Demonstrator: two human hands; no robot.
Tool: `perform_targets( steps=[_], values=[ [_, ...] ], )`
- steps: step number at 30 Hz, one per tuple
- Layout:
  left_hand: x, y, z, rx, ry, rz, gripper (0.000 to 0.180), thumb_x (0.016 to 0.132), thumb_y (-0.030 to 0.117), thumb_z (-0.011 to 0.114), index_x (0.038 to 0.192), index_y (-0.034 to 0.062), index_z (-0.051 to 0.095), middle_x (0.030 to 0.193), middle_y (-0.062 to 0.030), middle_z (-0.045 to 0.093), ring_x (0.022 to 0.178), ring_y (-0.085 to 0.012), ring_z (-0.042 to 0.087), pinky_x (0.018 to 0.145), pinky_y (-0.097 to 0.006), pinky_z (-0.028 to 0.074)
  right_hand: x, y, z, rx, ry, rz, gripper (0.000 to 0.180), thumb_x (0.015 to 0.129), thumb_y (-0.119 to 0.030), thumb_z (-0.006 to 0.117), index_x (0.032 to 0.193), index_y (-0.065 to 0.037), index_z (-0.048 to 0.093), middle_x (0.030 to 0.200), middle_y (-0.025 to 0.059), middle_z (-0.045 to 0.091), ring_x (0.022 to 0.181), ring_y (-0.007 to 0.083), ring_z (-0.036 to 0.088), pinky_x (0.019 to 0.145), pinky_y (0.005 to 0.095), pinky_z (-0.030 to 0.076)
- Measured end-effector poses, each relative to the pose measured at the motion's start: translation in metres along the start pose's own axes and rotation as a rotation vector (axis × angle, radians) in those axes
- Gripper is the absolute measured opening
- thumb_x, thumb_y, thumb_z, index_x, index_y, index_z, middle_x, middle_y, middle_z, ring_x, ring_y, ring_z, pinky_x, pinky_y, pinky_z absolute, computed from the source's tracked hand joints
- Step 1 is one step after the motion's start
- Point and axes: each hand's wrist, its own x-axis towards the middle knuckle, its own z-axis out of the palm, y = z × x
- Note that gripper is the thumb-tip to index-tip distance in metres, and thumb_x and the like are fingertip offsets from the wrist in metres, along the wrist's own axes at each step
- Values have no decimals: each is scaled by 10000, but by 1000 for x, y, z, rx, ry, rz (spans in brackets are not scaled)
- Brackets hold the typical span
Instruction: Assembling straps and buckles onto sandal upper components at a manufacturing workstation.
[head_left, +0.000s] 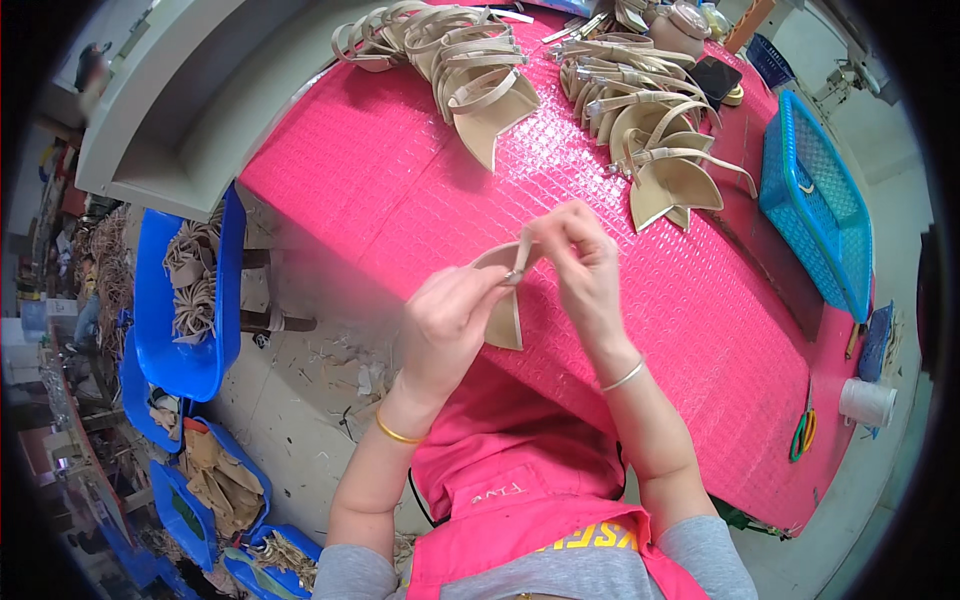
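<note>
Above the near edge of the pink-covered table, both my hands are on one beige sandal upper with an ankle strap. The fingers of my left hand are pinched at a small metal buckle on its strap. Just to the right, my right hand grips the strap, its fingertips pressed together. The upper's curved back panel hangs below the fingers, partly hidden behind my left hand.
Two rows of similar beige uppers lie across the table's far side. A turquoise basket, green-handled scissors and a white thread spool are at the right. Blue bins stand on the left.
</note>
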Motion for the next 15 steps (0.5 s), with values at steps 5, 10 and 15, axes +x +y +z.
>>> perform_targets(
  steps=[5, 10, 15],
  values=[
    [37, -13, 15, -78, -9, 56, 157, 678, -23, 609, 828, 23, 599, 705, -98, 562, 634, -220, 533, 575, -308, 417, 4, -4, -14, -156, -292, 27, 219, 716, -33, 592, 934, -16, 599, 859, 124, 609, 813, 196, 596, 690, 298, 472],
    [61, 4, 47, 257, 145, 277, 263, 714, 62, 584, 976, 70, 563, 990, -97, 466, 1028, -279, 409, 887, -449, 300, 112, 26, -36, -354, -108, -88, 320, 662, -54, 623, 977, -11, 582, 821, 165, 621, 793, 248, 615, 707, 312, 479],
    [49, -61, 91, 612, -290, -86, 493, 798, 227, 513, 1240, 84, 346, 1304, -139, 258, 1232, -320, 214, 963, -572, 180, 178, 72, 15, -712, -58, -371, 274, 624, -76, 624, 879, -7, 548, 927, 169, 502, 907, 327, 488, 789, 372, 428]
  ],
)
